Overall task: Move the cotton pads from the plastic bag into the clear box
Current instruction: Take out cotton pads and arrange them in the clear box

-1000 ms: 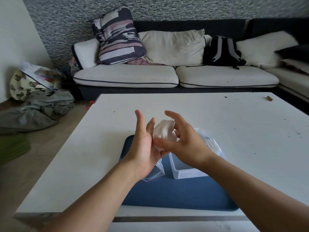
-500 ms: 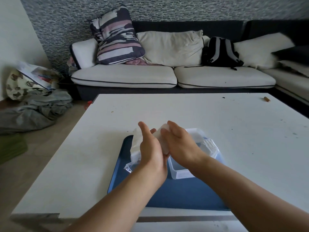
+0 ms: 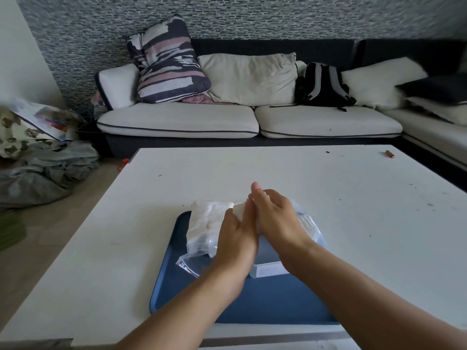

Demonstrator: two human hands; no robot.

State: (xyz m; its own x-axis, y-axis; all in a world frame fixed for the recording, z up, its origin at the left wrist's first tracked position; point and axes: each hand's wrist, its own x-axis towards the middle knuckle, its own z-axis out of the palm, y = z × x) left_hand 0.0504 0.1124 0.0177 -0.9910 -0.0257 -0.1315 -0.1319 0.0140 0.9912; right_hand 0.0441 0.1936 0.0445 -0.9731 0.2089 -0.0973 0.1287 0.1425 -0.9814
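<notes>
A: Stock check, taking the blue tray [image 3: 265,301] on the counter [image 3: 353,198] as landmark. Item one?

B: Plastic bag [image 3: 202,228], on the tray's far-left corner, still bulging with cotton pads [image 3: 209,218]. Its long axis runs from you toward the sofa [image 3: 252,122]; the open, crinkled mouth points back at you.

A: Item two?

B: Clear box [image 3: 267,269], on the tray's far-right part, just beside the bag. Your wrists cover most of it; only the near wall shows. White pads seem to lie at its far-right edge, though that is hard to confirm.

A: Your hands?

B: Left hand [image 3: 237,238] and right hand [image 3: 275,218] are pressed together above the tray's far half, over the box's left edge, squeezing a small wad of pads [image 3: 240,210] between them. The left hand's fingers curl round it; the right hand's fingers lie fairly straight against it.

A: Relation that matters?

B: The box sits directly below and right of the wad, so you need only lower it. Your left hand is nearer the bag for the next batch.
</notes>
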